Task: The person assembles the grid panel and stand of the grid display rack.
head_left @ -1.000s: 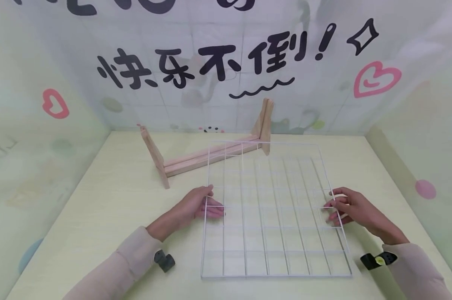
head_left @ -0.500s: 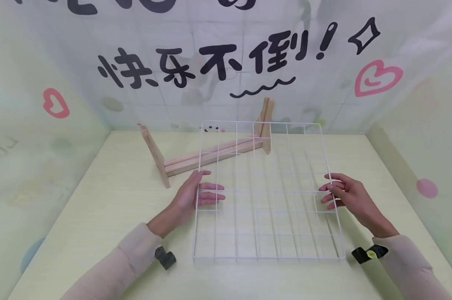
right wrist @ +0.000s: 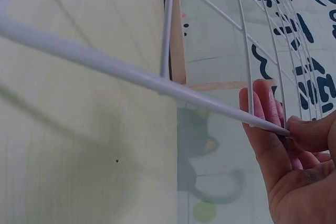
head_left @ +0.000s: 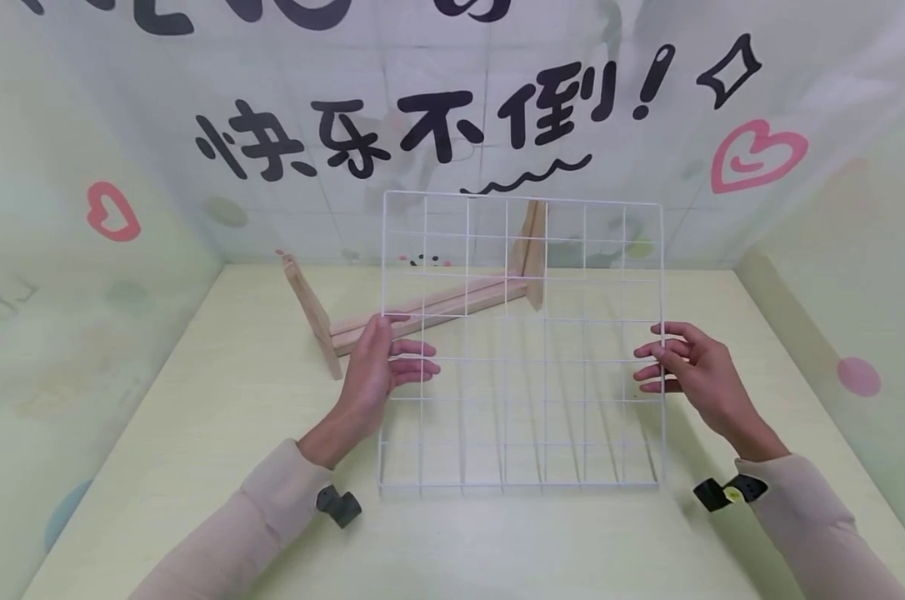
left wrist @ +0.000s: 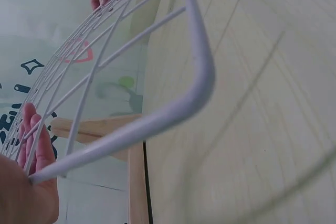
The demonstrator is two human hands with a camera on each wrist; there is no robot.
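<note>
Two hands hold a white grid (head_left: 506, 360) tilted up over a pale surface (head_left: 235, 417), in front of a wooden stand (head_left: 486, 300). To handle it well, both sides likely need to move together, with a light, firm hold on the outer wires and the frame clear of the stand. The left hand (head_left: 366, 367) has the left edge lodged between thumb and palm, its fingers extended behind the wires; the right hand (head_left: 707, 371), partly closed, pinches the opposite edge. The grid spans the gap between them, gripped near mid-height. Whether its lower edge touches the surface cannot be told.
</note>
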